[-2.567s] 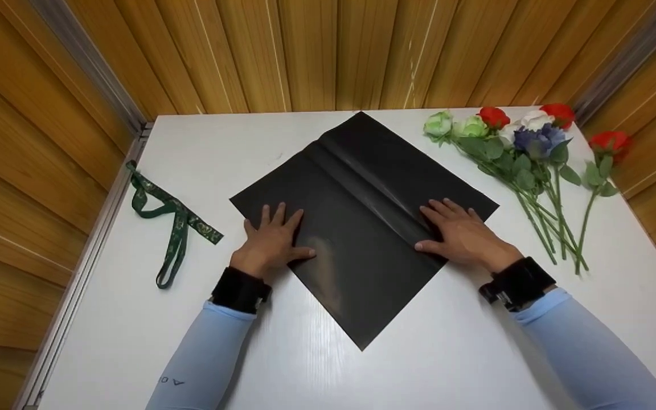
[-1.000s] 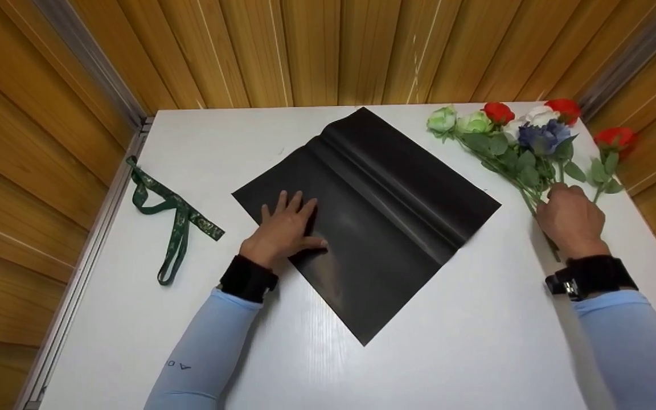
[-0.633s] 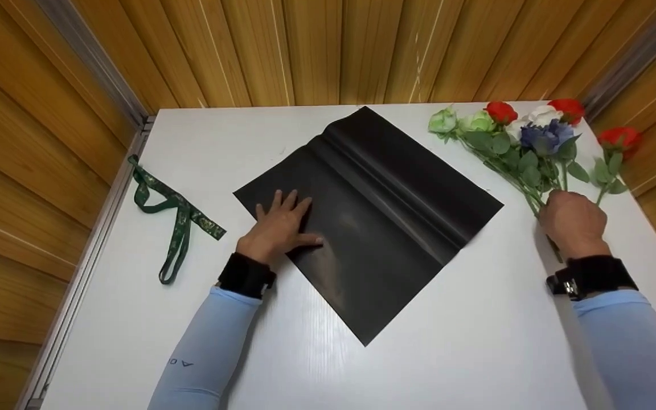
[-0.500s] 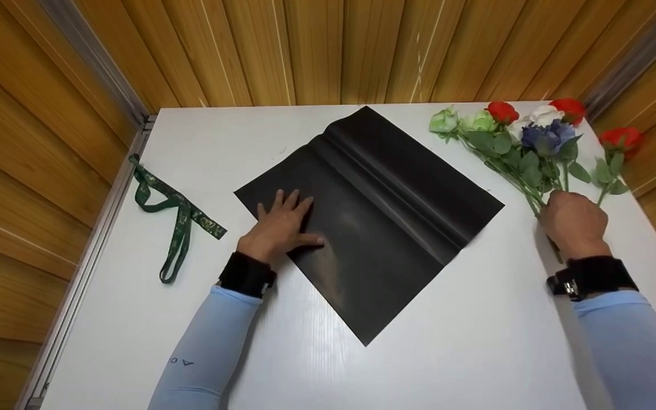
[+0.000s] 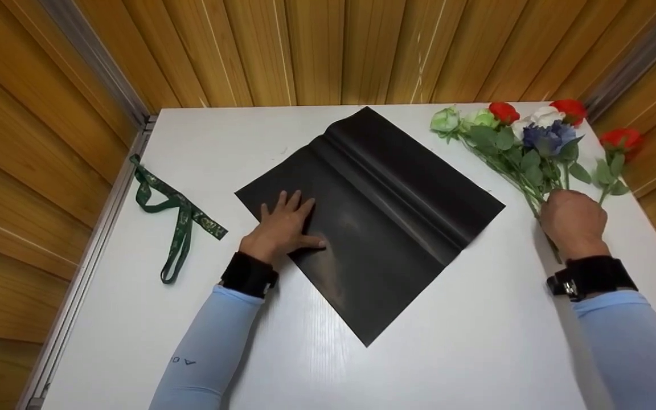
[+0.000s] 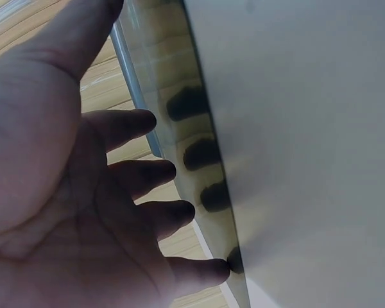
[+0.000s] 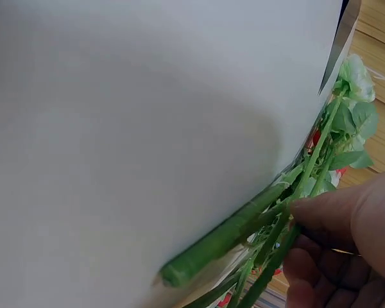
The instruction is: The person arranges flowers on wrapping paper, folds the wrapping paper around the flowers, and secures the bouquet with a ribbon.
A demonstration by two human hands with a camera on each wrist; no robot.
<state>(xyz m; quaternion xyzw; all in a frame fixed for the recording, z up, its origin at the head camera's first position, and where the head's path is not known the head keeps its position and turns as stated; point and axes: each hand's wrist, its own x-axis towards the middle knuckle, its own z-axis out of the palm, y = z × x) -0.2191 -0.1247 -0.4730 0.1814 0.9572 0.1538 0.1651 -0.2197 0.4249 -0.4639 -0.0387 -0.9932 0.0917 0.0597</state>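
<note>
Pressing black sheet [image 5: 379,239] at 9 o'clock with spread left grip [image 5: 282,228]; now off sheet, pinching flower stems [image 7: 273,264] at 3 o'clock with right grip [image 5: 573,222], apparently turning to flowers [image 5: 548,138].

The sheet [image 5: 365,239] is black, the ribbon [image 5: 184,209] green with seemingly gold flecks.

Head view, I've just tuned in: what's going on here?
A person's left hand rests, fingers spread, on the black sheet. The right hand grips stems of the flowers, which lie on the table right of the sheet; whether the far-right red one is gripped too, I can't tell. The ribbon lies at the left, untouched.
</note>
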